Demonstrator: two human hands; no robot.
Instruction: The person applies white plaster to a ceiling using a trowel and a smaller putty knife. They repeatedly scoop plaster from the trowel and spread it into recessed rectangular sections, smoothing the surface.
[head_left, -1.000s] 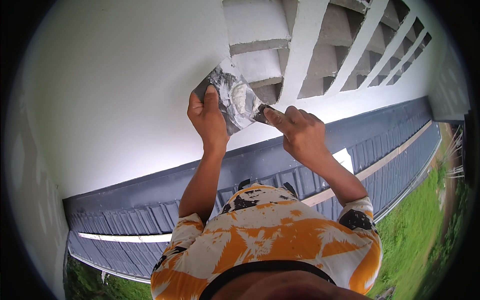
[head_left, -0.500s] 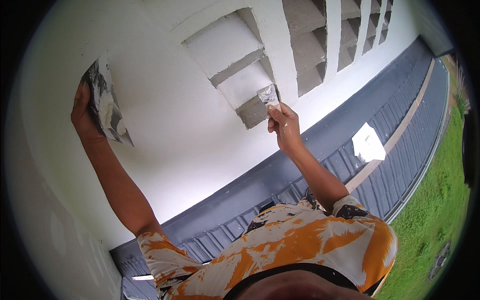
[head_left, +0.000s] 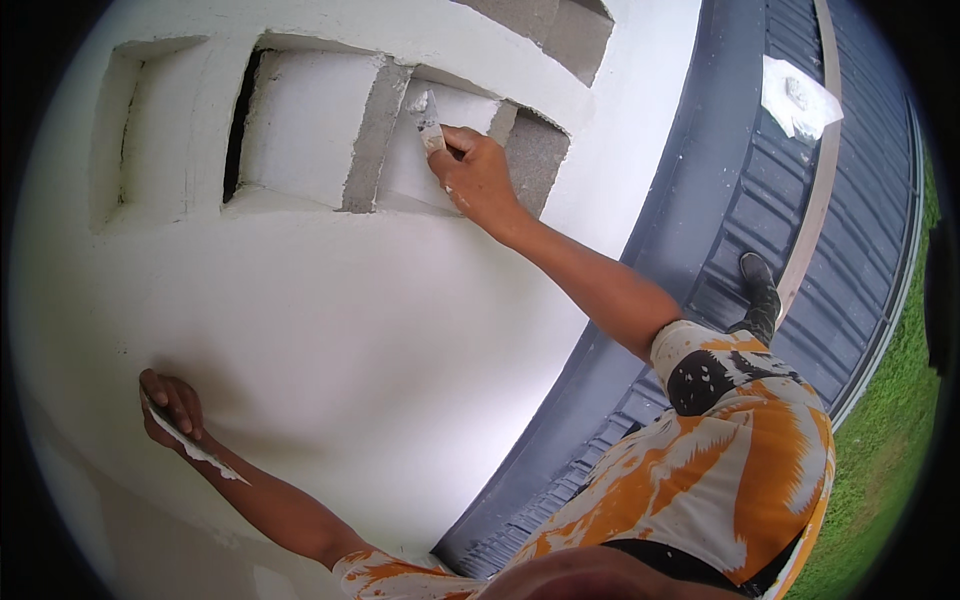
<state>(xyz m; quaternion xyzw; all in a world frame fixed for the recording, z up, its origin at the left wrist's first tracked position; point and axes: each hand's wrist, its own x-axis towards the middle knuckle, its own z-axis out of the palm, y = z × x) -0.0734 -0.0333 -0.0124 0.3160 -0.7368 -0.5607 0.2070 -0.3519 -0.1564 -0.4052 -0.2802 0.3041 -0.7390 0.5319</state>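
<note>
left hand (head_left: 170,408) closed on flat plaster board (head_left: 195,445), held low against white wall (head_left: 330,330) | right hand (head_left: 478,178) gripping putty knife (head_left: 429,122) by handle, blade on recess | knife looks light, stiff; wet plaster likely slippery

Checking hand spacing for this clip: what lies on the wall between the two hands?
In the head view, only bare smooth white wall lies between the left hand holding a flat plaster board and the right hand with its putty knife.
</note>
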